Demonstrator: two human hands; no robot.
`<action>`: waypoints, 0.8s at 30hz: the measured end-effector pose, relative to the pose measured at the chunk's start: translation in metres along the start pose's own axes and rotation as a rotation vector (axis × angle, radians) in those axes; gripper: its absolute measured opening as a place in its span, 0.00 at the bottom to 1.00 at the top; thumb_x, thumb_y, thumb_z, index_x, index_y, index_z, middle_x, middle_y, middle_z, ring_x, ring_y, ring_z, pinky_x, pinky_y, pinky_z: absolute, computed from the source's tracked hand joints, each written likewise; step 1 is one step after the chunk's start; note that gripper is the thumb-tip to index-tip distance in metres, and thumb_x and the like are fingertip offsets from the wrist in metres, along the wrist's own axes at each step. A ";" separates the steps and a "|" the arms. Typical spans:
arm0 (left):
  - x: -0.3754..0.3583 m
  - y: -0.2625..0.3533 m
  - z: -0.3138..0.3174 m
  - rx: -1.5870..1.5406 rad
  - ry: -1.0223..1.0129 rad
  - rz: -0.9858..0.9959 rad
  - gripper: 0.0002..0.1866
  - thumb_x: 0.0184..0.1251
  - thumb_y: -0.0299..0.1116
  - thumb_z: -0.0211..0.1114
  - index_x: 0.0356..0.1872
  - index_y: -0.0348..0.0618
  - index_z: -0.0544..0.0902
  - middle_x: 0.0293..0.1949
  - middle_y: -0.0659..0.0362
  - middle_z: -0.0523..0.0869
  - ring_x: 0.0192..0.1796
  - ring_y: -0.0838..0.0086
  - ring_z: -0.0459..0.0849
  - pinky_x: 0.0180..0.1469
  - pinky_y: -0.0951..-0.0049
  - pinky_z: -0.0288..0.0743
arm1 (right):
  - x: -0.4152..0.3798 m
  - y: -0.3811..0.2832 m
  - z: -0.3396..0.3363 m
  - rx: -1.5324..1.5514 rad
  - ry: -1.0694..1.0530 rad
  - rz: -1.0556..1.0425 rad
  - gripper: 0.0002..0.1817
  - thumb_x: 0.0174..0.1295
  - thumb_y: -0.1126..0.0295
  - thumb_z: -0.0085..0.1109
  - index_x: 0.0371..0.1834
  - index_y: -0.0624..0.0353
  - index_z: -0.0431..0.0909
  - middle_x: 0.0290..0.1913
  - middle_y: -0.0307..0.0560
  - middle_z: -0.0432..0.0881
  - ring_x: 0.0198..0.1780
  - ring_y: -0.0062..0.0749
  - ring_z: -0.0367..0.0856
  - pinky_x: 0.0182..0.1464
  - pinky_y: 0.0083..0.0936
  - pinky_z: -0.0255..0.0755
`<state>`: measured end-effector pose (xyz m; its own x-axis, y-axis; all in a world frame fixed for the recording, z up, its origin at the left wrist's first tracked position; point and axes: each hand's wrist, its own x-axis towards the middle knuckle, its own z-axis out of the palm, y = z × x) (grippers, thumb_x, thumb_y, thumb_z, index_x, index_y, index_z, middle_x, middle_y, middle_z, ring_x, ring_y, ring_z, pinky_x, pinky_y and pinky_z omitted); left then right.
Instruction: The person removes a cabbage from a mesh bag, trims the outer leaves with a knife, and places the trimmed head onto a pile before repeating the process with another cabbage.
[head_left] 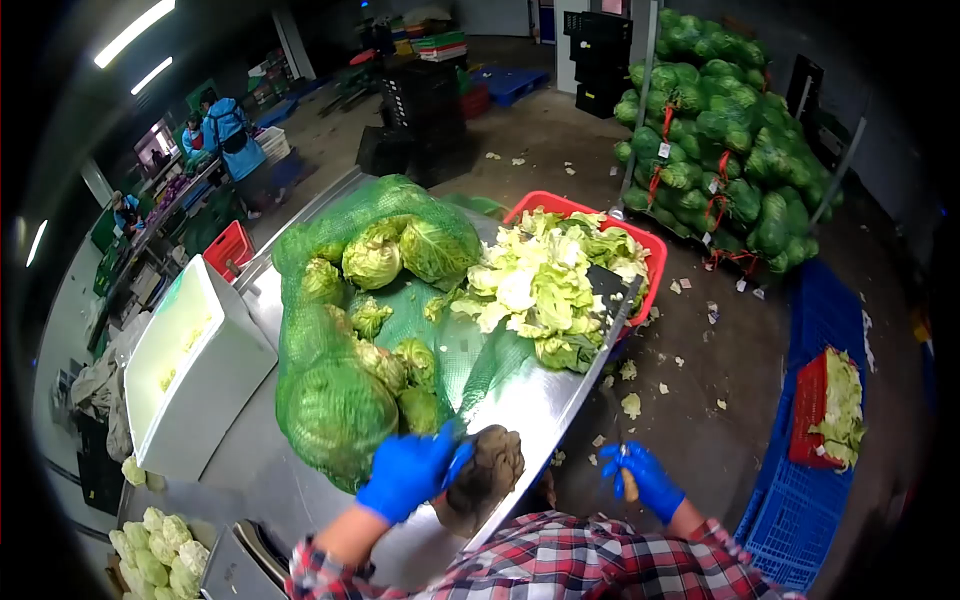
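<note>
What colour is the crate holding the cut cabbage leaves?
Red; the crate shows best in the head view, at the table's far end.

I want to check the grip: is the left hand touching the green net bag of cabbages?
Touching. The head view shows the left hand in its blue glove closed on the lower edge of the green net bag, with no gap between them.

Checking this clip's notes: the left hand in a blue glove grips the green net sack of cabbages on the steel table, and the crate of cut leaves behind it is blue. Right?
Not quite. The head view shows the crate of cut leaves is red, not blue. The rest holds: the gloved left hand grips the green net sack on the steel table.
</note>
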<state>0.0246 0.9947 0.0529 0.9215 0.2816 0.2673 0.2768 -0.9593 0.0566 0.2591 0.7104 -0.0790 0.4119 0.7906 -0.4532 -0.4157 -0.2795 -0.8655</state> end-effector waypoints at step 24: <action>0.001 -0.074 0.004 -0.057 0.540 -1.208 0.23 0.72 0.41 0.51 0.61 0.35 0.71 0.56 0.45 0.77 0.58 0.55 0.74 0.62 0.60 0.67 | 0.469 -0.154 -0.102 -0.360 0.202 -0.225 0.14 0.67 0.52 0.51 0.45 0.49 0.72 0.23 0.37 0.74 0.17 0.22 0.71 0.16 0.23 0.64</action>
<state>0.0058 1.0661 0.0450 -0.1217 0.9223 0.3667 0.8175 -0.1165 0.5641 0.5991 1.0682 -0.1798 0.6242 0.7412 -0.2470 -0.0045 -0.3128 -0.9498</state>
